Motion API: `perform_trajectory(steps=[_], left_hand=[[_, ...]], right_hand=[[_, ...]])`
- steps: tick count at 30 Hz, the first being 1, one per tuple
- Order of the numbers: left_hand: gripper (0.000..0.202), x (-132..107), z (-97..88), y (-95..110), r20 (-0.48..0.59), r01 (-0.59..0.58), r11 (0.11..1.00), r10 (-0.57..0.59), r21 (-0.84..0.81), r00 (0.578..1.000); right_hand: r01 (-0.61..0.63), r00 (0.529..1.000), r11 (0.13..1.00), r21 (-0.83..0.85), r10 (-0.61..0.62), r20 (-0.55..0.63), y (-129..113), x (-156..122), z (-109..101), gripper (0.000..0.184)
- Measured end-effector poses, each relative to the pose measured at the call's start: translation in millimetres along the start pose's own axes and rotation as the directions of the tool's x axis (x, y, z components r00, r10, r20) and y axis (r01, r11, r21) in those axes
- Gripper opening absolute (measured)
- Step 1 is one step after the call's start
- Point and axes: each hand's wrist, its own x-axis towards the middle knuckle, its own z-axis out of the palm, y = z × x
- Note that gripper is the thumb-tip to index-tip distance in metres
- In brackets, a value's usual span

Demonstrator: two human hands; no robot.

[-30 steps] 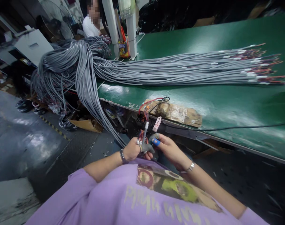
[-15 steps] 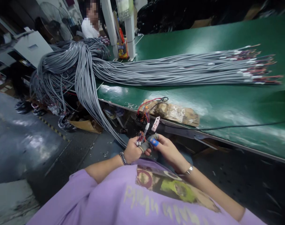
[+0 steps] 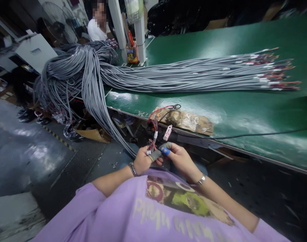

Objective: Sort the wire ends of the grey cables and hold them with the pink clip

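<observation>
My left hand [image 3: 142, 160] is closed round the end of a grey cable, with its thin red and coloured wires [image 3: 150, 147] sticking up above the fist. My right hand [image 3: 178, 158], with grey and blue finger covers, pinches at those same wire ends right beside the left thumb. Both hands hover in front of my chest, just below the table's near edge. A small pink-white connector [image 3: 167, 132] hangs on a wire above my hands, next to a red and black wire loop [image 3: 161, 111].
A big bundle of grey cables [image 3: 168, 74] lies across the green table [image 3: 244, 107] and spills over its left end toward the floor. A taped cardboard pad [image 3: 189, 120] sits at the table edge. Another person [image 3: 98, 23] sits far back left, near a fan and a white post.
My hands have shifted slightly up and closer together on the wire ends. The view drifted a little; the cables on the table have not moved.
</observation>
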Motion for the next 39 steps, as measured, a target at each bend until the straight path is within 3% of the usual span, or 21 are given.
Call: perform_trajectory(steps=[4,10,13,17,22,29,34,39], left_hand=[[0.057,-1,-1.5,5,0.092,0.068,0.998,-0.069,0.017,0.993],[0.060,1,-1.7,6,-0.068,0.018,0.997,-0.023,-0.075,0.997],[0.058,4,-2.2,2,-0.094,0.013,0.997,-0.021,-0.082,0.995],[0.056,5,-1.9,2,-0.099,0.022,0.998,-0.027,-0.059,0.995],[0.050,2,-0.5,6,-0.070,0.041,0.999,-0.041,-0.002,0.997],[0.057,3,-1.6,1,-0.156,-0.009,0.998,-0.001,-0.066,0.988],[0.055,0,-0.4,6,-0.052,0.022,1.000,-0.022,-0.012,0.998],[0.057,1,1.0,4,-0.118,-0.012,0.996,0.001,-0.092,0.993]], right_hand=[[-0.020,0.999,0.997,-0.075,0.018,-0.026,1,6,2,0.051],[-0.020,0.981,0.998,0.056,0.031,-0.192,6,14,-4,0.058],[-0.041,0.994,0.993,0.112,0.052,-0.096,3,12,-5,0.060],[-0.011,1.000,0.999,0.050,0.012,-0.012,-4,8,-3,0.053],[-0.061,0.994,0.997,0.051,0.055,0.099,-8,9,0,0.049],[-0.060,0.998,0.988,0.140,0.054,0.042,4,10,1,0.049],[-0.080,0.997,0.989,0.126,0.076,0.032,3,8,5,0.048],[-0.033,0.999,0.997,0.069,0.035,-0.037,1,9,2,0.050]])
